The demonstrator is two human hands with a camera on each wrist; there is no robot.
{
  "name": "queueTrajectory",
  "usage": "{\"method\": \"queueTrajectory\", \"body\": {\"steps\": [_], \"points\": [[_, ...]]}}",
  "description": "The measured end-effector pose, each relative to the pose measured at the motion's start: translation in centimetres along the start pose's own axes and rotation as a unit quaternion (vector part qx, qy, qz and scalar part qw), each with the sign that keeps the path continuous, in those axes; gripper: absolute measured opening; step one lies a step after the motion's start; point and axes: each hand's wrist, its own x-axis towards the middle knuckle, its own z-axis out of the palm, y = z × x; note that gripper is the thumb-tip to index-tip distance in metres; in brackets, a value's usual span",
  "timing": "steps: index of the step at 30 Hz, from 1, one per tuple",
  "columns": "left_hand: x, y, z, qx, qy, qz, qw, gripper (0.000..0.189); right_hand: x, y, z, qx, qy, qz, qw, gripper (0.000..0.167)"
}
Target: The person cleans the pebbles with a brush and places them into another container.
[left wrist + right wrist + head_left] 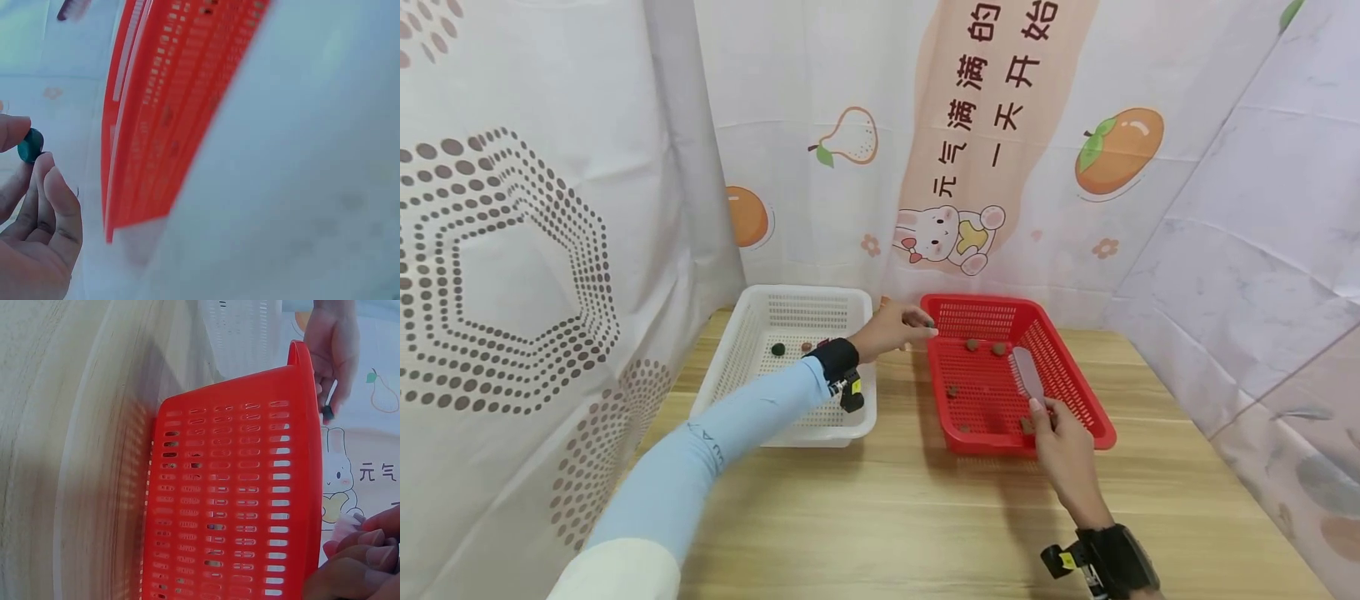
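My left hand (pixel 887 329) is between the two baskets, near the red basket's left rim. Its thumb and finger pinch a small, smooth, dark green pebble-like piece (pixel 30 145). My right hand (pixel 1069 454), over the front right of the red basket (pixel 1105 432), grips the handle of a pale pinkish brush (pixel 1026 372). The brush head reaches over the basket's inside, bristles facing left. Several small brown lumps (pixel 998 348) lie scattered on the red basket's floor. In the right wrist view, the basket wall and fingers hide most of the brush.
A white basket (pixel 808 292) stands on the left of the wooden table (pixel 880 533). Inside it are a dark green lump (pixel 778 349) and a brownish one (pixel 807 346); my left forearm covers part of it. Printed curtains (pixel 820 75) hang behind and at both sides.
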Motion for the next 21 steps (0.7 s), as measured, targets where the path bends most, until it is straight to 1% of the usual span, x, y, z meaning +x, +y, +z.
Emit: {"method": "queueTrajectory", "body": {"steps": [4, 9, 16, 21], "points": [[-0.5, -0.3, -1.4, 0.019, 0.022, -0.01, 0.9995, 0.029, 0.0, -0.1, -0.1, 0.001, -0.003, 0.002, 1.0, 0.053], [-1.2, -1.0, -2.7, 0.042, 0.045, -0.025, 0.9978, 0.028, 0.0, 0.0, 0.1, -0.002, -0.002, -0.002, 1.0, 0.054], [-2.0, -1.7, -4.8, 0.063, 0.065, -0.032, 0.9954, 0.029, 0.0, 0.1, 0.2, -0.003, 0.004, -0.013, 0.9999, 0.054], [-2.2, -2.7, -6.5, 0.071, 0.08, -0.047, 0.9931, 0.031, 0.0, 0.2, 0.1, -0.011, 0.008, -0.013, 0.9998, 0.054]]}}
